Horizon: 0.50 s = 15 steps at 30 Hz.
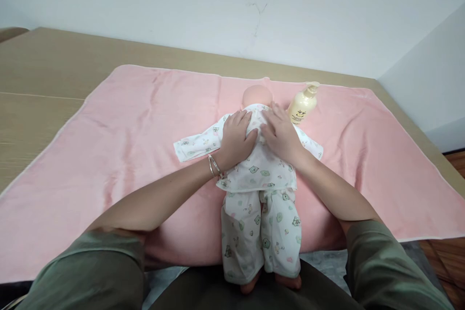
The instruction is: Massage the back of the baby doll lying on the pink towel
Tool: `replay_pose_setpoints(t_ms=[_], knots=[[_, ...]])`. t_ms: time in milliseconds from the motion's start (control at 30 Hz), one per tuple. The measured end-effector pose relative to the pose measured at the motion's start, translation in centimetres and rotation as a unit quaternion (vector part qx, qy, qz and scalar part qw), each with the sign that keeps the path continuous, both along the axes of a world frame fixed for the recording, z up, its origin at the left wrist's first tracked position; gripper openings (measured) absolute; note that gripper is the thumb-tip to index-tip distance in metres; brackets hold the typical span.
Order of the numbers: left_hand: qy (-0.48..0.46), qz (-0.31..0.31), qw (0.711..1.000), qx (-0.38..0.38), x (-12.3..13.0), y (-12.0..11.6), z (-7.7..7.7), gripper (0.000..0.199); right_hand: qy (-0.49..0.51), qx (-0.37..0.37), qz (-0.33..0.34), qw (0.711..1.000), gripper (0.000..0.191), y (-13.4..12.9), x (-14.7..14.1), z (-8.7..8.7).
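Already, a white printed cloth shirt and matching trousers are worn by the bald pink doll under the grip; left hand and right hand are laid flat, nothing clamped; beyond, a cream plastic pump bottle is untouched.

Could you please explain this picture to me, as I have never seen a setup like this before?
There is no machine here: a person works with two bare hands. The single picture comes from a camera worn on the person's head, looking forward and down. A pink blanket covers much of a table. On it lies a doll in patterned clothing, with a pump bottle near its head. The left hand and right hand both rest open on the doll's upper body; neither grips anything.
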<state>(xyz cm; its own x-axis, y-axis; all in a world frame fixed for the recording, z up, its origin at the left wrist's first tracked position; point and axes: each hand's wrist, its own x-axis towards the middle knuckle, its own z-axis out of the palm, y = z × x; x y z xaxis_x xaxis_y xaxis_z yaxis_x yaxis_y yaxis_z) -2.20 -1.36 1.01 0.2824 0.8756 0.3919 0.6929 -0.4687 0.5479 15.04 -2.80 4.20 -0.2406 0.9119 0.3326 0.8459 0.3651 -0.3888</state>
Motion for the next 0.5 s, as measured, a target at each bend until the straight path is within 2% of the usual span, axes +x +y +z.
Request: replay_pose_setpoints(t_ms=[100,233,333,500], knots=[[0.007,0.002,1.0,-0.005,0.02,-0.01,0.02,0.057,0.009,0.025,-0.016,1.0,0.054,0.1,0.18,0.14],[-0.002,0.009,1.0,-0.006,0.09,-0.08,0.14,0.054,-0.03,-0.039,0.007,0.999,0.051,0.05,-0.12,0.44],[-0.003,0.006,1.0,-0.009,0.1,-0.18,0.29,0.056,-0.029,-0.031,0.013,0.999,0.049,-0.03,-0.2,0.73],[-0.006,0.009,1.0,-0.016,0.14,-0.26,0.41,0.055,-0.038,-0.021,-0.008,0.999,0.052,0.05,-0.55,-0.26]])
